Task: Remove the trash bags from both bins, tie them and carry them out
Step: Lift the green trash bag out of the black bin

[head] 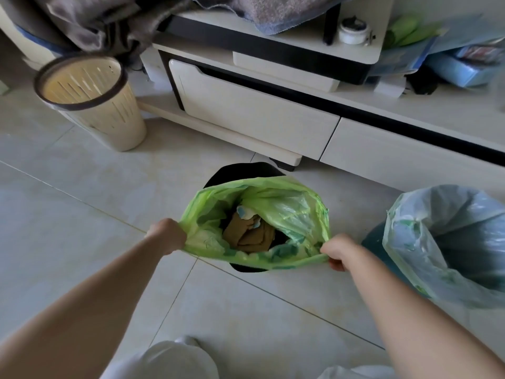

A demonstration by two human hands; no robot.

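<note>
Between left grip [167, 236], right grip [338, 253], green bag [289, 212]

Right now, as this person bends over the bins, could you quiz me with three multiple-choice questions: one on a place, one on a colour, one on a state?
1. Where does the cream slatted plastic basket stand?
A. On the floor tiles, left of the white drawer unit
B. Inside a drawer
C. On top of the cabinet

2. What colour is the thin plastic trash bag held by both hands?
A. Black
B. Green
C. Red

3. How is that bag's mouth?
A. Knotted
B. Open
C. Taped shut

Answers:
1 A: it sits on the tiles beside the drawer unit.
2 B: the left hand and right hand grip a green rim.
3 B: brown crumpled trash shows inside, and the bag is still in the black round bin.
</note>
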